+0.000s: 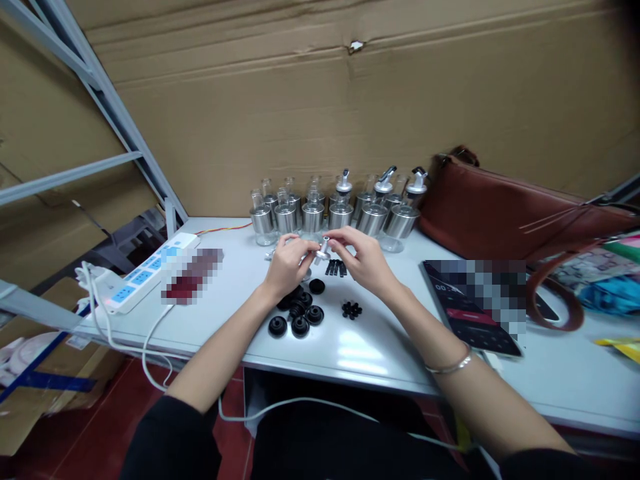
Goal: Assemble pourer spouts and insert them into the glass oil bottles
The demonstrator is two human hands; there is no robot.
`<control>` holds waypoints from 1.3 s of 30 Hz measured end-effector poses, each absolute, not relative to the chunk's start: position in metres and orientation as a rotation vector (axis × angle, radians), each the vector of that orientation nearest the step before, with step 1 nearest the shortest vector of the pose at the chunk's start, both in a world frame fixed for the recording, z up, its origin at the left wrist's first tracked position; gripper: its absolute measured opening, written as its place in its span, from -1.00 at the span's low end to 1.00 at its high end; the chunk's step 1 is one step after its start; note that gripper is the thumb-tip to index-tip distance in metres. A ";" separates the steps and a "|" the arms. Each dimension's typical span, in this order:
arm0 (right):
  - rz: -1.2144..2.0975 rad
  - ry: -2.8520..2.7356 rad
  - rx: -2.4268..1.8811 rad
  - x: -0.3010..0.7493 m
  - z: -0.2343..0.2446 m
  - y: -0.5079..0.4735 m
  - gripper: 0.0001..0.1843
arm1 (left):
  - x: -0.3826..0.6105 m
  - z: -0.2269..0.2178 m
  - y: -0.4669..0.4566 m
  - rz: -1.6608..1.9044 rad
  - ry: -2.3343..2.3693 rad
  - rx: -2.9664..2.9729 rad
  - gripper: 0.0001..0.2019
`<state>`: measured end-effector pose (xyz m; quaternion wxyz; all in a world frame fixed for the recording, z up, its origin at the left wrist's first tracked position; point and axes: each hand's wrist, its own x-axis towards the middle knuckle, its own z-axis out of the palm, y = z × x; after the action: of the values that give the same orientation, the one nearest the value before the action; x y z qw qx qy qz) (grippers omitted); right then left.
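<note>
A silver bottle pour spout (324,249) is held tilted between my two hands above the table. My left hand (289,265) pinches its wide base from the left. The fingers of my right hand (364,259) are closed at its narrow upper end; whether they also hold a small part is too small to tell. Several round black ribbed stoppers (300,325) lie below my left hand. Short black strips (336,268) lie beside my right hand, and a cluster of small black caps (352,309) sits nearer the front. Behind the hands stand glass bottles with steel sleeves (313,217), three topped with pour spouts (385,181).
A white power strip (145,273) with cables lies at the left. At the right are a brown bag (505,213), a tablet (470,313) and a brown ring-shaped strap (575,313). Cardboard (280,107) walls the back, and a grey metal frame (120,127) stands left.
</note>
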<state>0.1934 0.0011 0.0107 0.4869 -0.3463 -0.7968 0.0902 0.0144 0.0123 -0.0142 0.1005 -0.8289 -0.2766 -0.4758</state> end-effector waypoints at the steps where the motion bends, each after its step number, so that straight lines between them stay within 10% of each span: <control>1: 0.241 -1.927 -0.850 0.193 0.011 0.000 -0.87 | 0.014 -0.014 0.012 -1.394 -0.818 -2.450 -0.90; 25: 1.182 -2.463 -1.393 0.235 0.022 0.009 -0.85 | 0.014 -0.011 0.011 -1.195 -0.986 -2.529 -0.84; 39: 0.944 -2.562 -1.524 0.227 0.019 0.007 -0.84 | 0.014 -0.010 0.010 -1.166 -1.009 -2.530 -0.82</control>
<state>0.2270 0.0073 0.0185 0.0073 -0.4874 -0.8193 0.3018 0.0144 0.0100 -0.0103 0.0891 -0.8504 -0.3393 -0.3921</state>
